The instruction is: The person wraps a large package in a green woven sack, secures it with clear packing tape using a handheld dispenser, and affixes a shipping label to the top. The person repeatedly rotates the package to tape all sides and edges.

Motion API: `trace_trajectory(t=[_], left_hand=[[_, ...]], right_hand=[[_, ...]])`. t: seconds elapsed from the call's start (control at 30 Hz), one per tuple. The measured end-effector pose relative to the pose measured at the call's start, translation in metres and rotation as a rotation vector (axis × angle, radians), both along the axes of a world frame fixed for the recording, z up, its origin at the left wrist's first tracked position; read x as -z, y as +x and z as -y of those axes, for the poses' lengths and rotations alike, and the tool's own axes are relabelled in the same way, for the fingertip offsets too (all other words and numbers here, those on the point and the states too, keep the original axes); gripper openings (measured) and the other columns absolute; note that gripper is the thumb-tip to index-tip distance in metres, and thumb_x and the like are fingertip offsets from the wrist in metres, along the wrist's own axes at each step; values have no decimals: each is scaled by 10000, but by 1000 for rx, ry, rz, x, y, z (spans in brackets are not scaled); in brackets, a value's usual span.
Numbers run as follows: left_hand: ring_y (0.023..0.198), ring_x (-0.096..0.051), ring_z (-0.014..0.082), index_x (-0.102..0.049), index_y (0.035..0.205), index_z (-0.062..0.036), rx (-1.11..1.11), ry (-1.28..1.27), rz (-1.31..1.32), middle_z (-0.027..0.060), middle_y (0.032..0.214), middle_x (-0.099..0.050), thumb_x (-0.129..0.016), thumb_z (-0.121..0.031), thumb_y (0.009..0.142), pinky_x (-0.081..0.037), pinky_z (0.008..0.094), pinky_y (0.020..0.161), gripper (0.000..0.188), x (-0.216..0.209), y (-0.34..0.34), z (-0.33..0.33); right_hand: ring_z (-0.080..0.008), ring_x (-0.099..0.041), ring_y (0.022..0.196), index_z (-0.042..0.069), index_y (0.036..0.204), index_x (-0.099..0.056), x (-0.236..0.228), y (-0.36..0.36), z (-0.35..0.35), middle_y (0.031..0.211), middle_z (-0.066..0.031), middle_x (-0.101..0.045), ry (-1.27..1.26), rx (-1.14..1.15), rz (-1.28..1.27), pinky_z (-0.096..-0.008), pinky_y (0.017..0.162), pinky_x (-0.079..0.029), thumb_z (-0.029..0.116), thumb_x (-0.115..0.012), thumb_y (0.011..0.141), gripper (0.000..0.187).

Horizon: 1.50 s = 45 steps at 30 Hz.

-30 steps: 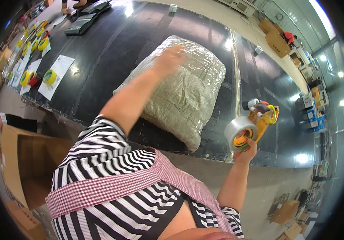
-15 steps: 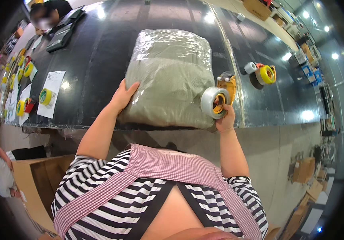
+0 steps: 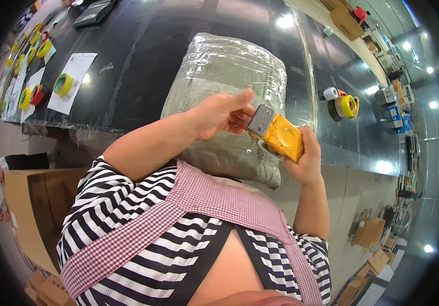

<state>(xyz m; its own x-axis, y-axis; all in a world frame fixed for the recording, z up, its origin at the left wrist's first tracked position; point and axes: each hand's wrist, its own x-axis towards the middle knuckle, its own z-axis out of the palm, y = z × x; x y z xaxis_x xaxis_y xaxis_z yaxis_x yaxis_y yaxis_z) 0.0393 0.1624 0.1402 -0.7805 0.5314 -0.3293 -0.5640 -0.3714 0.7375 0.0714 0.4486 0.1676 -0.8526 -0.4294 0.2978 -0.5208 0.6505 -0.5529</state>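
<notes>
Packing area of a warehouse, long black table with rolls of tape, paper sheets, a plastic-wrapped parcel, cardboard boxes on the concrete floor, bright ceiling lights reflected
</notes>
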Motion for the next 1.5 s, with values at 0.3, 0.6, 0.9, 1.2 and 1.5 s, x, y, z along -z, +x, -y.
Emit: trace_trajectory(t=[0.3,0.6,0.9,1.2,1.5], left_hand=[[780,-553,86,-666,964,-99,-261,133,96,-21,871,-635,-650,-256,982,-475,249,723,159,30,30,3],[600,-468,69,-673,890,-29,-758,-248,-269,-9,699,-557,-639,-130,935,-361,232,540,116,34,-14,107],[571,-445,58,-636,793,-70,-909,-505,-99,-18,675,-542,-658,-187,936,-360,220,503,186,96,-49,168],[764,-662,254,-697,845,2,-720,-1116,-229,149,795,-704,-674,-260,891,-495,377,728,267,178,-62,143],[752,-597,230,-646,1143,-56,-313,-969,27,81,903,-663,-458,-349,1024,-467,383,637,368,174,-71,146]], right_hand=[[-287,-572,784,120,1336,-620,-11,-6,27,931,-101,-534,25,-215,-129,-340,708,-502,-104,-713,553,820],[-180,-540,892,134,1338,-636,-72,-58,-29,945,-48,-484,118,-144,143,-253,832,-452,-149,-666,659,736],[-189,-516,911,85,1318,-642,-52,-83,-115,932,-52,-452,197,34,182,-228,909,-404,-148,-554,644,719],[-206,-522,951,94,1367,-599,16,-99,-132,961,-61,-447,189,28,347,-237,915,-406,-132,-602,673,730],[-297,-583,1085,184,1376,-596,94,-94,-132,1147,-111,-586,128,131,162,-340,990,-462,-153,-634,684,770]])
